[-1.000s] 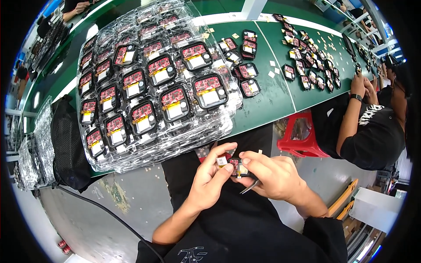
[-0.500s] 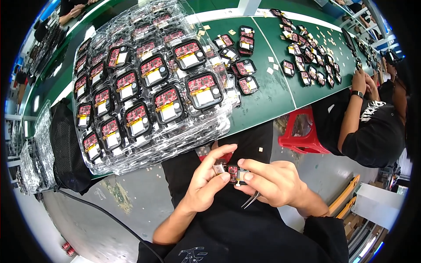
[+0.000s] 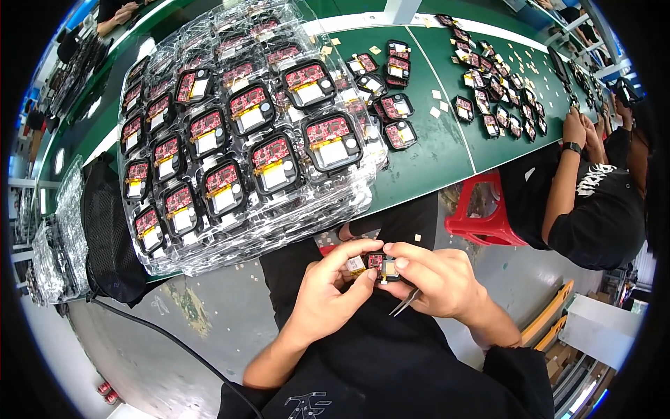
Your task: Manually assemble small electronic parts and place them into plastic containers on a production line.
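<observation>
Over my lap I hold a small black device housing point(image 3: 375, 262) with a red circuit board showing inside. My left hand point(image 3: 322, 297) pinches its left end, with the index finger along the top and the thumb below. A silvery battery pack point(image 3: 356, 266) lies between those fingers, beside the board. My right hand point(image 3: 447, 285) grips the housing's right end, thumb and index finger over a pale square part. Metal tweezers point(image 3: 403, 304) stick out beneath the right hand, points down to the left. The right hand's lower fingers are partly hidden.
A tall stack of clear plastic trays point(image 3: 258, 220) filled with similar housings stands on the green table point(image 3: 436, 164). More housings point(image 3: 400, 135) lie to its right. A red stool point(image 3: 481, 216) and a seated co-worker point(image 3: 593, 209) are at right. A black cable point(image 3: 167, 339) hangs at left.
My left index finger has come down from a raised position onto the housing's upper edge. The battery pack has shifted slightly toward the board. My right hand keeps its hold.
</observation>
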